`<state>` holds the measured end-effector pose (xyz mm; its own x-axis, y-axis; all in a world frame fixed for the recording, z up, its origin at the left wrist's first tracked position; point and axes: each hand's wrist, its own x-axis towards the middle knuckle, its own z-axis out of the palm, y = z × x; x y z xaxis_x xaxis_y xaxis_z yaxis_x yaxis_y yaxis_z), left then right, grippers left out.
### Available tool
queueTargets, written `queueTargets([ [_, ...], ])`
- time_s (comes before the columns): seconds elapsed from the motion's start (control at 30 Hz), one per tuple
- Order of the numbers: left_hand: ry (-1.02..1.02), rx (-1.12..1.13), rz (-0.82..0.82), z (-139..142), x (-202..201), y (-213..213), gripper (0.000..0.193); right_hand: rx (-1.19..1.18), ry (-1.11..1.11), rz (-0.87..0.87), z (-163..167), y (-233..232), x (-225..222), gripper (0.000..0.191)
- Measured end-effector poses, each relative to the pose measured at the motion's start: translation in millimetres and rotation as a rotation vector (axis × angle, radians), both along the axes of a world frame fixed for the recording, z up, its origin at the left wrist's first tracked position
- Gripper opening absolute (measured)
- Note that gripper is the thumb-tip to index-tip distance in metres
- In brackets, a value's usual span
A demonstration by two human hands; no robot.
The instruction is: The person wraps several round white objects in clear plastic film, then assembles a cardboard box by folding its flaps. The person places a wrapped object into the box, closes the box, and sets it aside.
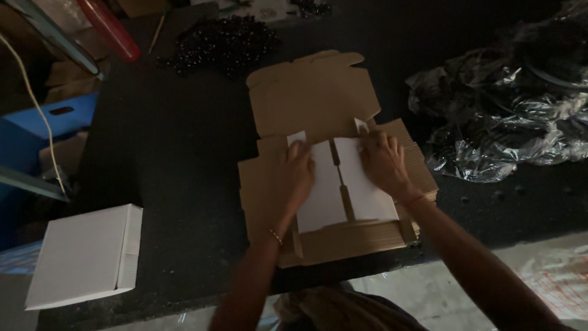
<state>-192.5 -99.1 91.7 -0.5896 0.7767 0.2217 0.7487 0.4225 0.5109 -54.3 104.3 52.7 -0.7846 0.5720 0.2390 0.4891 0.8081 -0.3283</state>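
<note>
A white box sits far left of the fingers on the dark surface. The left hand and right hand press flat, fingers together, on white flaps of a flat cardboard box. Shiny plastic lies to the right.

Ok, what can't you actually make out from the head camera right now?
- Flat cardboard box blank: the part under the left hand and right hand is covered by them.
- Stack of blanks beneath: how many, too dim to count.
- Dark bead-like pile: single pieces too small and dark.
- Clear plastic wrap: its contents lost in glare and shadow, cut by the right edge.
- Red object: cut by the top edge.
</note>
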Motion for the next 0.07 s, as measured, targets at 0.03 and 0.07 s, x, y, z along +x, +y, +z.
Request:
queueTargets([
  [0.03,0.015,-0.062,-0.001,7.8,-0.8,2.3,0.044,-0.021,-0.011,0.028,6.8,-1.2,0.6,0.05],
  [0.07,0.034,-0.125,-0.002,16.6,-2.0,3.2,0.042,0.067,-0.088,0.062,14.6,-4.2,-2.0,0.05],
])
